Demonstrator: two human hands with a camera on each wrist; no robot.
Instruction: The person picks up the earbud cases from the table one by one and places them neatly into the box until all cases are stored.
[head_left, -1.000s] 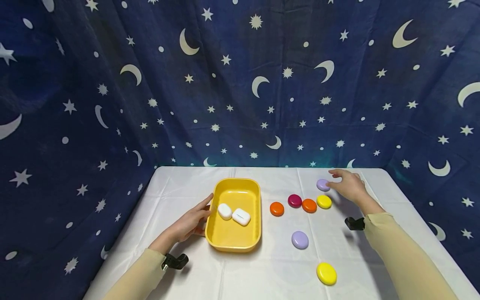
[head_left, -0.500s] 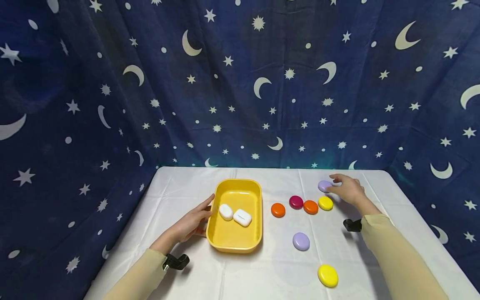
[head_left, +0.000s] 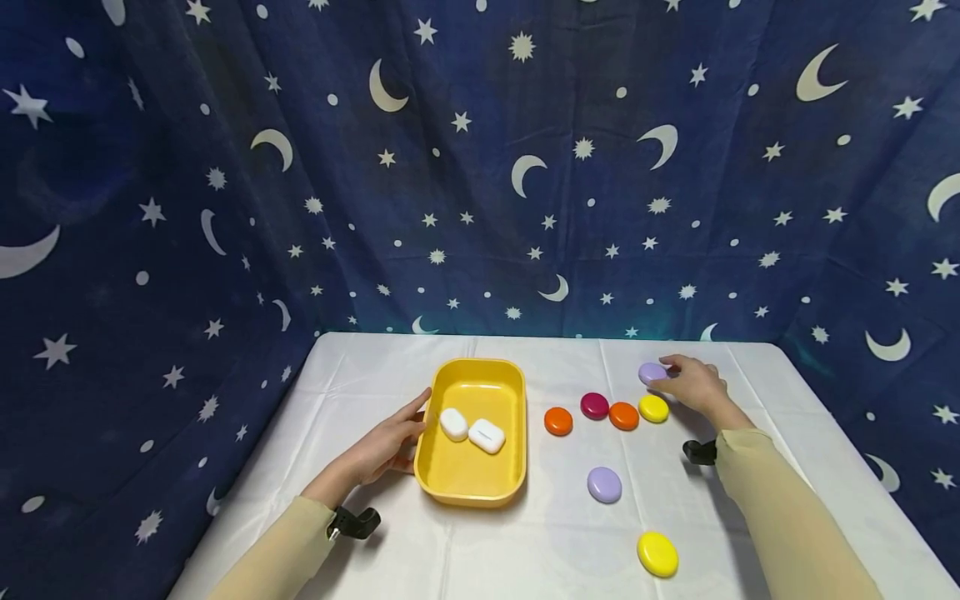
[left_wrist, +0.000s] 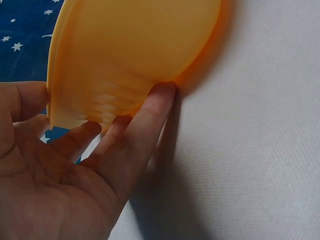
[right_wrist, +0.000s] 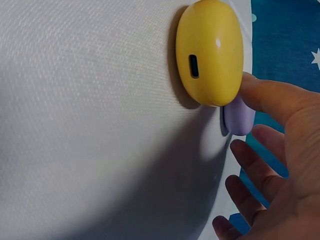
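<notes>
My left hand rests its fingers against the outer left wall of a yellow tray, also in the left wrist view, where the fingertips touch the tray's wall. Two white pebble-shaped pieces lie inside it. At the far right my right hand spreads thumb and forefinger about a lilac rounded piece that lies on the cloth. In the right wrist view the thumb reaches behind a yellow rounded piece with a dark slot, close to the lilac piece; the other fingers stand apart from it.
Right of the tray lie an orange piece, a crimson one, a second orange one and a yellow one. Nearer are another lilac piece and another yellow one. A star-patterned curtain closes the back.
My right hand has drawn down and left, bringing thumb and forefinger closer round the far lilac piece, which stays in place among its neighbours. My left hand keeps its place at the tray.
</notes>
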